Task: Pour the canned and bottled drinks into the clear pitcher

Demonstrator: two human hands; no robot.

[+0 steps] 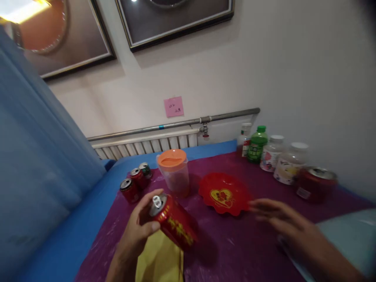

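Observation:
My left hand (138, 225) grips a red drink can (179, 227) with yellow lettering near its top. The can is tilted, its opened top with a raised pull tab toward my left hand. Beneath it lies a folded yellow cloth (161, 256). My right hand (279, 217) holds nothing, its fingers stretched out and somewhat blurred, close to the right rim of a red scalloped plate (205, 188) with a yellow heart print. Behind the can stands a clear pitcher (176, 180) with an orange lid.
Several small cans (129, 190) stand at the left. Along the right are a clear bottle (243, 141), a green bottle (257, 145), white-capped jars (272, 154) and a large red can (314, 186). A pale blue item (349, 235) lies at the lower right, and a blue curtain (38, 149) hangs left.

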